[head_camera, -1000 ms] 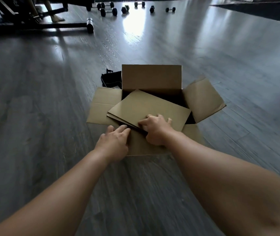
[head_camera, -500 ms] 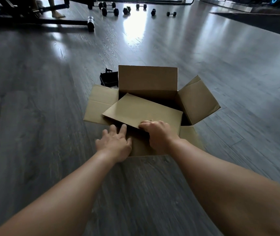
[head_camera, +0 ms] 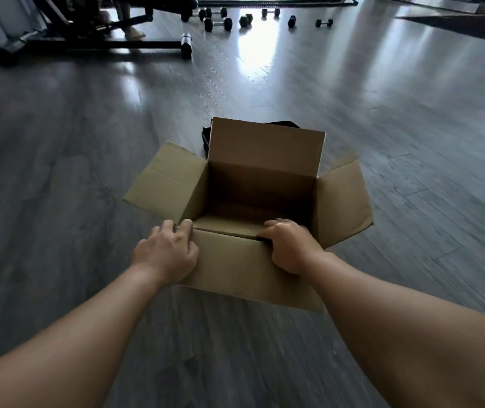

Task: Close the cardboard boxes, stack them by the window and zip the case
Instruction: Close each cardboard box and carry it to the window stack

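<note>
On grey floor, cardboard box (head_camera: pixel 247 260) gapes upward, long axis sideways.

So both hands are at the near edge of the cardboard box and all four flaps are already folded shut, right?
Not quite. Both the left hand and right hand are at the near edge of the cardboard box, but the head view shows the flaps open, the inside exposed.

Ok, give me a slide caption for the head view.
Both hands, left hand and right hand, grip the near edge of an open cardboard box on a grey wooden floor.
</note>
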Action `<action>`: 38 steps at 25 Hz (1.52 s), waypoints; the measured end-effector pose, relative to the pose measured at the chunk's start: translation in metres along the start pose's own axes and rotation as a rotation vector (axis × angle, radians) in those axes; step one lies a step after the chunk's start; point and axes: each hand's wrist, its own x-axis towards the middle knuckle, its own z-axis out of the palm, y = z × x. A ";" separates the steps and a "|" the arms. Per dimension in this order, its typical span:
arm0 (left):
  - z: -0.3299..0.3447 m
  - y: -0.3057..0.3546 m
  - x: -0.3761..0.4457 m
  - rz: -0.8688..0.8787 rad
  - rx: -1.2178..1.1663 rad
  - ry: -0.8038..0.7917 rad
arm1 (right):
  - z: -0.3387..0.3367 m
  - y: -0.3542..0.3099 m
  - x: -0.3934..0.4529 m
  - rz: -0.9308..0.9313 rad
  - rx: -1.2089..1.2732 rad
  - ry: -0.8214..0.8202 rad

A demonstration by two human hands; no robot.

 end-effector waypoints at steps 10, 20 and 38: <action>0.009 0.003 -0.001 -0.151 -0.664 0.190 | 0.018 -0.002 -0.038 0.231 0.049 0.164; -0.001 -0.009 -0.008 0.049 -0.566 0.105 | 0.027 -0.016 -0.058 0.411 -0.150 0.318; -0.009 -0.053 0.008 0.278 -0.237 -0.117 | 0.002 0.057 -0.058 0.059 0.095 0.351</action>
